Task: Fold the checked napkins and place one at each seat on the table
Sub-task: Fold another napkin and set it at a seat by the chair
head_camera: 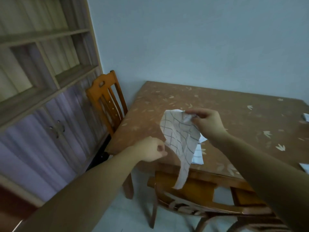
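Note:
A white checked napkin [179, 139] hangs unfolded in the air over the near left corner of the table [225, 118]. My right hand [207, 123] pinches its top edge, and its lower end dangles past the table's edge. My left hand [151, 152] has its fingers curled at the napkin's lower left edge; whether it grips the cloth is unclear. Another checked napkin [198, 156] lies on the table behind the hanging one, mostly hidden. More white napkins show at the right edge, one [306, 117] further back and one [304, 167] nearer.
A wooden chair [107, 99] stands at the table's left side against the wall. A second wooden chair [192, 203] is pushed in at the near side, below the napkin. Shelves and a cupboard [41, 97] fill the left wall.

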`<action>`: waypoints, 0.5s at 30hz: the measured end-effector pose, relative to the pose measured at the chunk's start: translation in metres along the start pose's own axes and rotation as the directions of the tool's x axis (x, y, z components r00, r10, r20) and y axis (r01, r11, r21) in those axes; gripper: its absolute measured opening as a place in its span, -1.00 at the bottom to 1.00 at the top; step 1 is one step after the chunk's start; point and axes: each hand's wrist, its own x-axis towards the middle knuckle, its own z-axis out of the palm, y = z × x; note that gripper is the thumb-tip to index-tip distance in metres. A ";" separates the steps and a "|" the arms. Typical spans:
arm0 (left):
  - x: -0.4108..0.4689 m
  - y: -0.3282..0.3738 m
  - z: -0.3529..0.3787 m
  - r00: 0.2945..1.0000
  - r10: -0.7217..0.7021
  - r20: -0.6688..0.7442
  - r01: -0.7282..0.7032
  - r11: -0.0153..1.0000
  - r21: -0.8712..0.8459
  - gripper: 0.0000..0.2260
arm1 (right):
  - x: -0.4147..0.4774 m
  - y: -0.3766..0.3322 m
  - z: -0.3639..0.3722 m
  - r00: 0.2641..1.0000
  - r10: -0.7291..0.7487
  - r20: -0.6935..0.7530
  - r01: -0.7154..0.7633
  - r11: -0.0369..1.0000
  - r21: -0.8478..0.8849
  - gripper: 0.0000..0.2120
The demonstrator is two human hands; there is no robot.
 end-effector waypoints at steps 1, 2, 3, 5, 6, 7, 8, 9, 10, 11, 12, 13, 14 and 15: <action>-0.003 -0.002 -0.003 0.999 -0.004 -0.034 0.004 1.000 -0.012 -0.85 | -0.004 -0.005 0.004 1.000 -0.006 0.023 0.006 1.000 0.016 -0.63; -0.004 -0.005 -0.007 0.998 -0.014 -0.068 0.013 1.000 -0.024 -0.84 | -0.006 -0.009 0.009 0.999 -0.007 0.048 0.006 1.000 0.023 -0.64; -0.004 -0.008 -0.012 0.995 -0.024 -0.097 0.020 0.999 -0.043 -0.82 | -0.007 -0.014 0.013 0.998 -0.004 0.068 0.002 1.000 0.028 -0.65; 0.005 -0.021 -0.021 0.989 -0.038 -0.142 0.020 0.992 -0.128 -0.70 | -0.003 -0.026 0.022 0.996 0.002 0.091 -0.005 0.999 0.038 -0.66; 0.011 -0.027 -0.027 0.983 -0.046 -0.180 0.010 0.981 -0.194 -0.60 | 0.001 -0.033 0.026 0.995 -0.001 0.099 -0.003 0.999 0.036 -0.67; 0.016 -0.033 -0.034 0.968 -0.070 -0.240 -0.005 0.955 -0.298 -0.48 | 0.007 -0.042 0.029 0.995 -0.006 0.102 0.002 0.999 0.040 -0.69; 0.022 -0.039 -0.044 0.949 -0.122 -0.290 -0.019 0.898 -0.440 -0.36 | 0.014 -0.053 0.032 0.995 -0.011 0.098 0.006 0.999 0.054 -0.70; 0.026 -0.045 -0.056 0.931 -0.184 -0.316 -0.041 0.806 -0.591 -0.26 | 0.022 -0.062 0.035 0.996 -0.012 0.088 0.006 0.997 0.076 -0.71; 0.031 -0.054 -0.068 0.923 -0.233 -0.307 -0.063 0.694 -0.717 -0.19 | 0.030 -0.071 0.037 0.997 -0.011 0.080 0.003 0.995 0.104 -0.71; 0.037 -0.063 -0.078 0.929 -0.257 -0.267 -0.066 0.594 -0.802 -0.15 | 0.037 -0.080 0.039 0.997 -0.005 0.075 -0.006 0.991 0.135 -0.70; 0.044 -0.073 -0.088 0.938 -0.267 -0.219 -0.049 0.524 -0.850 -0.11 | 0.044 -0.088 0.040 0.997 0.005 0.071 -0.017 0.987 0.162 -0.69; 0.050 -0.083 -0.098 0.948 -0.265 -0.176 -0.025 0.487 -0.873 -0.06 | 0.051 -0.094 0.041 0.998 0.019 0.060 -0.029 0.984 0.176 -0.67; 0.056 -0.091 -0.107 0.955 -0.260 -0.142 -0.004 0.467 -0.884 0.00 | 0.056 -0.099 0.041 0.998 0.033 0.044 -0.041 0.983 0.180 -0.66; 0.060 -0.097 -0.114 0.956 -0.260 -0.134 -0.004 0.446 -0.895 0.05 | 0.060 -0.102 0.040 0.998 0.048 0.028 -0.052 0.982 0.184 -0.67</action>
